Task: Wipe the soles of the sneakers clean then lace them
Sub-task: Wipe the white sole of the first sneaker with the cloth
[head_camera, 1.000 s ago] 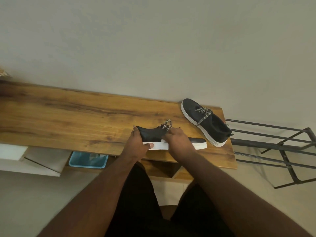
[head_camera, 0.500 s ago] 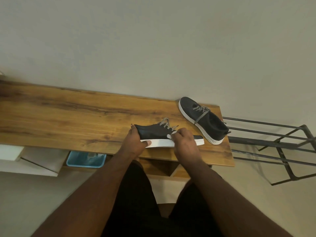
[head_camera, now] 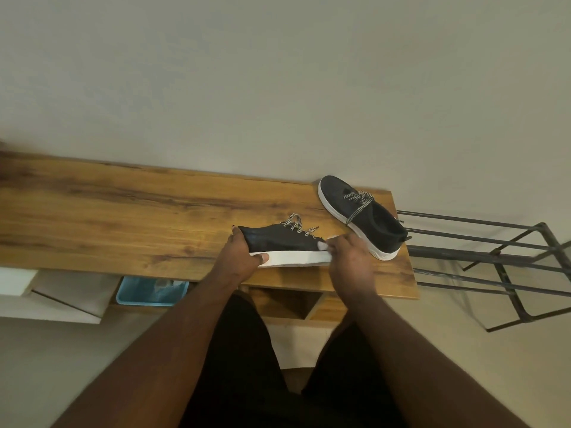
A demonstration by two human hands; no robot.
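A black sneaker (head_camera: pixel 279 240) with a white sole lies on its side near the front edge of the wooden table (head_camera: pixel 123 223), sole edge towards me. My left hand (head_camera: pixel 239 257) grips its toe end, thumb on the sole. My right hand (head_camera: pixel 349 257) holds a small white wipe (head_camera: pixel 324 246) against the heel end of the sole. The second black sneaker (head_camera: pixel 361 216) stands upright at the table's back right corner, its striped laces loosely threaded.
A black metal rack (head_camera: pixel 500 257) stands to the right of the table. A blue tray (head_camera: pixel 151 291) sits on a shelf under the table's front edge. A plain wall runs behind the table.
My right hand has slid to the right along the sneaker's sole, from its middle to the heel end. The left hand keeps its grip on the toe.
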